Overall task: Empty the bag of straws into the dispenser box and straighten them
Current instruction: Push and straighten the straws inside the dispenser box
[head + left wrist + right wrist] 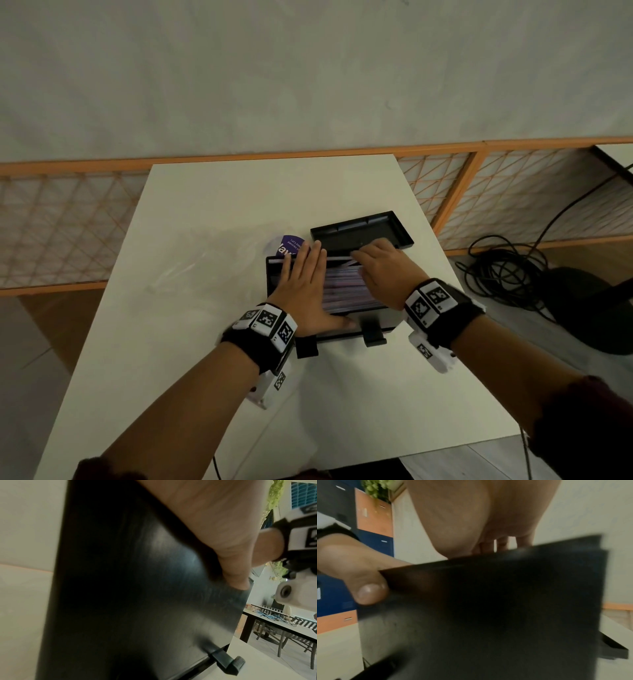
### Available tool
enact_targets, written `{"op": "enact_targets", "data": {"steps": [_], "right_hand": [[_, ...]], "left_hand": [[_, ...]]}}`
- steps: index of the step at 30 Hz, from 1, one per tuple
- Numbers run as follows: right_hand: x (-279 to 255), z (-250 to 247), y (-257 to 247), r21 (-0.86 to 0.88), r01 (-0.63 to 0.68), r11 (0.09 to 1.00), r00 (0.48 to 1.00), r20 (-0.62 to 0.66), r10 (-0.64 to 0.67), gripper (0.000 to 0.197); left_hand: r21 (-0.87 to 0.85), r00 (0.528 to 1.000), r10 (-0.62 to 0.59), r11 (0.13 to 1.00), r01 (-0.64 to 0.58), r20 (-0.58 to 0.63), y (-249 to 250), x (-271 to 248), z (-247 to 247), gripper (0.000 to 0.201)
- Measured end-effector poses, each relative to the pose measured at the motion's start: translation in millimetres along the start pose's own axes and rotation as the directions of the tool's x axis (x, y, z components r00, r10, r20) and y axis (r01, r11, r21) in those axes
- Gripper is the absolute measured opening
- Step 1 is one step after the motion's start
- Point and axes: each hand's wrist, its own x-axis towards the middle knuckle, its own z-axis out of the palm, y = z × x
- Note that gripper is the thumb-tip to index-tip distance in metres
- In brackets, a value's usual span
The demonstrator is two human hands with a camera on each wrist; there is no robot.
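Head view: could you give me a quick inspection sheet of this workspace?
Surface: white table.
Job's things: black dispenser box open, straws inside, one lying askew near the far wall; clear bag flat beside it.
Clutter: black lid behind the box.
Grips: left hand flat on the straws; right hand curled over them, hold unclear.
Cables: black coil on the floor.
Surroundings: plain wall, orange lattice screen.
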Motion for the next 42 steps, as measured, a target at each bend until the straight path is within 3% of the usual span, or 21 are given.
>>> {"op": "enact_targets", "data": {"steps": [2,6,10,13,15,17,20,23,27,30,34,37,42], "right_hand": [[-4,3,7,-0.062,-0.092,0.994,0.996,0.007,0.093,0.052],[-12,11,8,-0.193,-0.198,0.961,0.975,0.062,0.214,0.044],[-6,10,7,-0.247,-0.195,0.949,0.951,0.190,0.245,0.049],[-6,4,5,-0.277,-0.156,0.948,0.969,0.142,0.201,0.063],[-5,-1,2,-0.189,-0.079,0.979,0.993,0.075,0.095,0.072],[-3,-6,3,0.015,-0.012,1.000,0.989,0.145,0.009,0.066],[0,-15,4,0.201,-0.134,0.970,0.917,0.397,0.045,0.079],[5,-6,3,0.204,-0.238,0.950,0.868,0.483,0.114,0.078],[14,13,-6,-0.032,-0.239,0.970,0.872,0.432,0.229,0.079],[15,14,-6,0.020,-0.265,0.964,0.885,0.403,0.234,0.073],[8,12,-1,0.072,-0.204,0.976,0.957,0.226,0.184,0.063],[1,11,2,0.028,-0.110,0.993,0.994,0.025,0.110,0.070],[-7,2,15,0.114,0.035,0.993,0.999,-0.009,-0.034,0.077]], "left_hand": [[-0.044,1.000,0.017,0.999,-0.016,0.014,0,0,0,0.132],[-0.078,0.999,0.018,0.997,-0.021,-0.040,1,-3,0,0.129],[0.013,0.982,0.038,0.999,-0.037,-0.185,2,-5,-2,0.113],[0.070,0.985,0.030,0.997,-0.019,-0.167,1,-4,1,0.114],[0.085,0.987,0.016,0.996,-0.003,-0.157,0,-2,3,0.121],[0.090,0.993,0.000,0.996,0.011,-0.119,-1,0,4,0.126],[0.072,0.995,0.013,0.997,-0.006,-0.097,-2,0,2,0.126],[0.055,0.989,0.046,0.998,-0.038,-0.138,-2,-2,1,0.124],[0.068,0.985,0.059,0.997,-0.049,-0.161,-2,-4,0,0.125],[0.090,0.985,0.045,0.995,-0.031,-0.167,-1,-4,-2,0.125],[0.130,0.972,0.063,0.991,-0.034,-0.226,1,-7,-3,0.122],[0.094,0.962,0.069,0.995,-0.046,-0.265,1,-9,-1,0.119],[0.065,0.965,0.050,0.997,-0.034,-0.256,1,-10,-2,0.119]]}}
